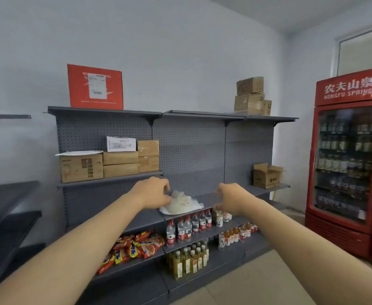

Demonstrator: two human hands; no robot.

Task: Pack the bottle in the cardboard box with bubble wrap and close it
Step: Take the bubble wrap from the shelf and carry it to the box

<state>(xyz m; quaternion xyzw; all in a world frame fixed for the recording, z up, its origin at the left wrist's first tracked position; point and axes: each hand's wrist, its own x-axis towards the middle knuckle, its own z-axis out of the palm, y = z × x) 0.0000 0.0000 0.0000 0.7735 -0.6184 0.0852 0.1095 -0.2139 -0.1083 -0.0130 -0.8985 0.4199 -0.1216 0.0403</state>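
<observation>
1. Two bare forearms reach forward from the bottom of the view toward a grey metal shelving unit [191,150] with a pegboard back.
2. The left hand [152,192] rests against the left edge of a crumpled heap of bubble wrap [180,202], its fingers curled at the wrap; whether they pinch it cannot be told.
3. The right hand [231,199] hovers just right of the wrap with fingers bent and spread, holding nothing.
4. The bubble wrap lies on the middle shelf [207,200], near its front edge.
5. An open cardboard box [266,176], flaps up, stands on the same level at the far right, well apart from the hands.
6. On the shelf below stand clear water bottles [189,226] with red labels, and to their right smaller orange bottles [235,235].
7. Lower still are yellow-green bottles [189,260] and, to the left, red and yellow snack packets [134,247].
8. Closed brown cartons [110,164] and a white box [120,143] are stacked on the upper left shelf.
9. On top of the unit stand a red box [95,86] at left and more brown cartons [252,96] at right.
10. A red glass-door drinks fridge [348,159] stands against the right wall, on a pale tiled floor [257,287]; the walls are plain white.
</observation>
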